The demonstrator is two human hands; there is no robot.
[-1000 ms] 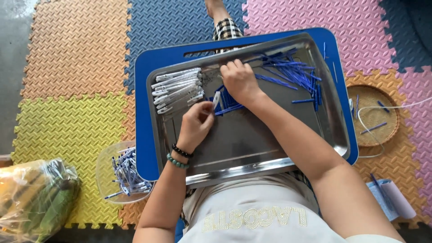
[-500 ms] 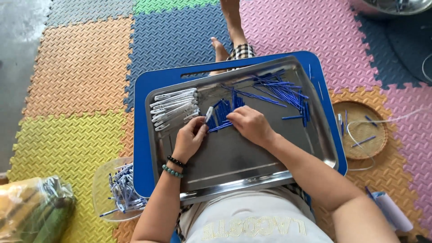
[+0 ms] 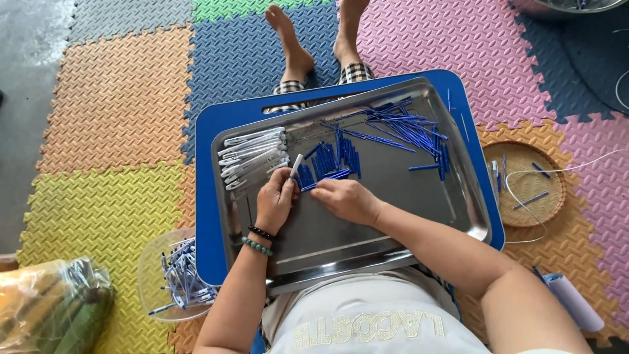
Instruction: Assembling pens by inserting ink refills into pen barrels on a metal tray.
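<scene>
Two hands meet: your left hand (image 3: 275, 200) grips a white pen barrel (image 3: 296, 164) pointing up-right; your right hand (image 3: 346, 198) pinches a blue refill (image 3: 322, 178) just beside it.

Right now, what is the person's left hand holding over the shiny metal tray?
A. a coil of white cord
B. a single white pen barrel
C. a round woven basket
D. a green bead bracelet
B: the left hand pinches one white pen barrel upright above the shiny metal tray, beside the small pile of short blue pieces.
</scene>
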